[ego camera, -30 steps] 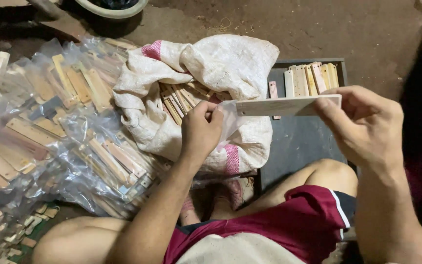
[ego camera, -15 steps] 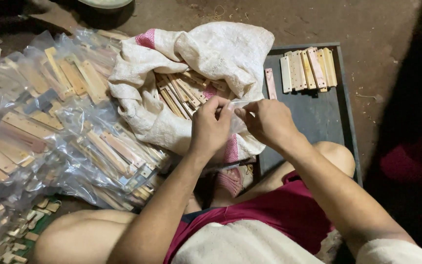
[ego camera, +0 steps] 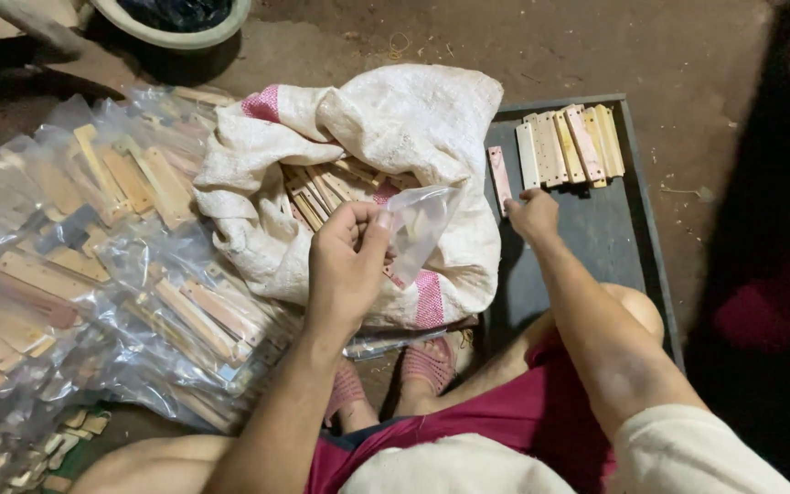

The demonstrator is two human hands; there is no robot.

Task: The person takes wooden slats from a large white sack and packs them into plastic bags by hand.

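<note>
the left hand (ego camera: 347, 265) is pinching a small clear plastic bag (ego camera: 418, 229) between thumb and fingers, holding it up over the open white sack (ego camera: 368, 137) of wooden strips. the right hand (ego camera: 534, 216) is reaching with curled fingers, holding nothing, onto the dark tray (ego camera: 596, 238), just below the row of wooden strips (ego camera: 569, 146).

A bare earthen floor (ego camera: 541, 46) carries everything. On it, at left, lies a wide heap of clear plastic bags (ego camera: 93, 274) packed with flat wooden strips. Beside the heap sits an open white woven sack (ego camera: 395, 119) holding more strips. Touching the sack's right side lies a dark flat tray (ego camera: 596, 238), with a row of pale wooden strips (ego camera: 569, 146) at its far end.
</note>
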